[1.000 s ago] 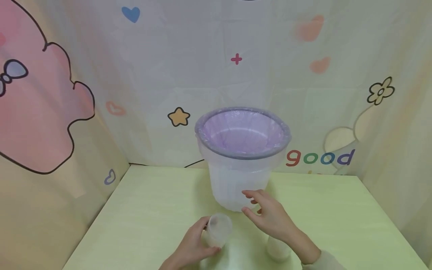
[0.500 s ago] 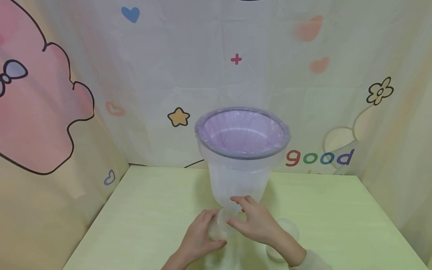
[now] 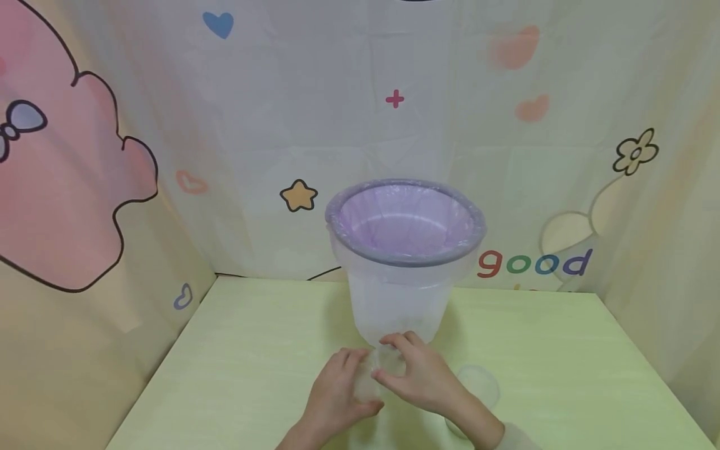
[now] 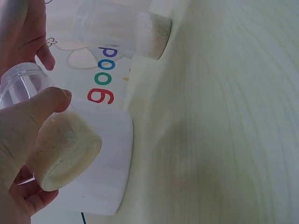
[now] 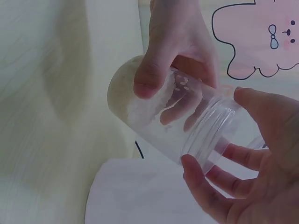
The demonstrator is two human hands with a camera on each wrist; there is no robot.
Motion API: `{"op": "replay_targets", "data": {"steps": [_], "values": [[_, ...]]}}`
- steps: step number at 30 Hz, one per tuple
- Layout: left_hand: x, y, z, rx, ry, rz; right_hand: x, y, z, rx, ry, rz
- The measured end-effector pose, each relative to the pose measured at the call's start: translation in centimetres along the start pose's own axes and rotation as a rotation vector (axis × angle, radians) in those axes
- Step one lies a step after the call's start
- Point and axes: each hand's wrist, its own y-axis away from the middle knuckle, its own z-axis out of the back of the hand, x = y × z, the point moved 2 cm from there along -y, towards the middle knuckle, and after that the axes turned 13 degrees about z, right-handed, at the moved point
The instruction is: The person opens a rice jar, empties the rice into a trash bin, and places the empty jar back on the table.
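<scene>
Right wrist view shows a clear jar (image 5: 156,128) with pale grains, tilted in the left hand (image 3: 334,394), which grips its body, while the right hand (image 3: 420,375) curls thumb and fingers round its threaded mouth. It is above the table (image 3: 264,350), before a lined bin (image 3: 399,300); another jar (image 4: 121,29) stands near the right forearm (image 3: 477,415).

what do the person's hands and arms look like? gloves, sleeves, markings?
Left hand and right hand: both bare; no gloves, rings or markings visible. Right sleeve: pale, only its end showing in the head view. No left sleeve in view.
</scene>
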Motion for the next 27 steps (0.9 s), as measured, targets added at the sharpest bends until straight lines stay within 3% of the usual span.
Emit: {"op": "replay_targets", "data": {"steps": [13, 19, 27], "values": [[-0.21, -0.01, 0.77, 0.065, 0.01, -0.02, -0.15, 0.32, 0.39, 0.031, -0.038, 0.217], [-0.41, 0.04, 0.92, 0.092, 0.032, -0.027, 0.04, 0.22, 0.38, 0.009, -0.009, 0.34], [-0.72, 0.37, 0.92, 0.127, 0.095, -0.034, 0.05, 0.43, 0.14, -0.019, 0.045, 0.444]]}}
